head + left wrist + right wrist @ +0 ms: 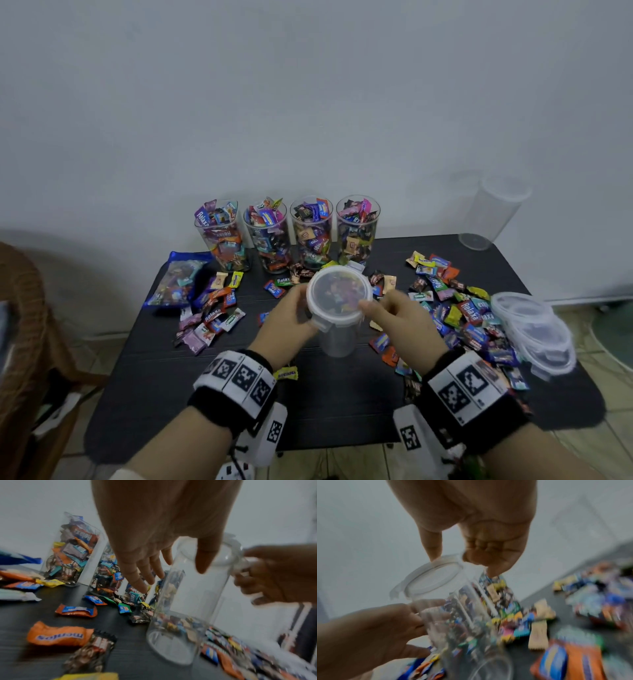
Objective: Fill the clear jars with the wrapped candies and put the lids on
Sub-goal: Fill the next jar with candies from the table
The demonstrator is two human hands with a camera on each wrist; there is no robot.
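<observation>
- Steadying the empty clear jar (337, 337) at frame centre on the counter (212, 383), my left hand (287, 317) wraps its wall.
- My right hand (399, 317) pinches the lid (337, 296), seemingly to seat it.

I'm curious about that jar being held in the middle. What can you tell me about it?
The clear jar is a tall cylinder of see-through plastic, empty, held between both hands over the dark table. A round translucent lid with side clip tabs sits on its mouth. The left hand grips its upper wall; the right hand pinches the lid's rim. Loose candies show through it.
</observation>
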